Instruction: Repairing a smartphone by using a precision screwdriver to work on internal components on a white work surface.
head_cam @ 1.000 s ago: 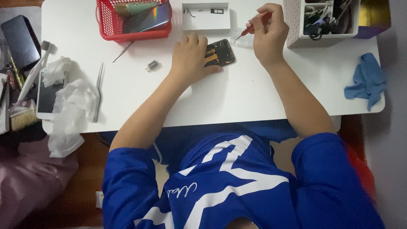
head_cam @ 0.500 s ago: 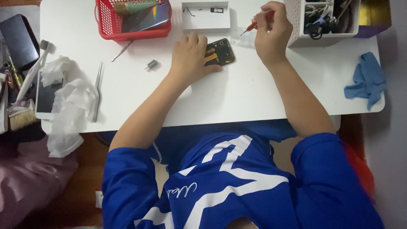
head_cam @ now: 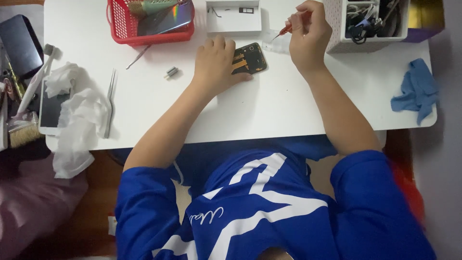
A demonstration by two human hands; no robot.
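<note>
At the far left edge lie one dark slab-shaped case point(head_cam: 18, 42), one bristle brush point(head_cam: 21, 134) with a pale wooden handle, and one white phone point(head_cam: 49, 110), flat, partly under crumpled white tissue point(head_cam: 72, 125), soft and bunched in two heaps. Just right of it one pair of thin metal tweezers point(head_cam: 110, 102) lies lengthwise on the smooth white table point(head_cam: 269, 108). Beyond, one red plastic basket point(head_cam: 126, 30) with lattice walls holds a glossy rectangular panel with rainbow sheen; one slim metal pick point(head_cam: 138, 56) lies just in front of it, and one small grey cylindrical part point(head_cam: 171, 72) sits alone near the middle. The left hand point(head_cam: 216, 65) lies palm down, fingers loosely curled, pressing on the left end of one small dark device point(head_cam: 249, 58), opened, with orange flex strips showing, lying flat on the table between the two hands. Behind it stands one white rectangular box point(head_cam: 233, 18). The right hand point(head_cam: 310, 41) is closed in a pinch around one thin screwdriver point(head_cam: 285, 31) with a red grip, its tip slanting down-left, near the device but apart from it. To the right, one white perforated bin point(head_cam: 368, 24) holds tangled dark cables. One crumpled blue cloth point(head_cam: 416, 89) lies at the right edge.
</note>
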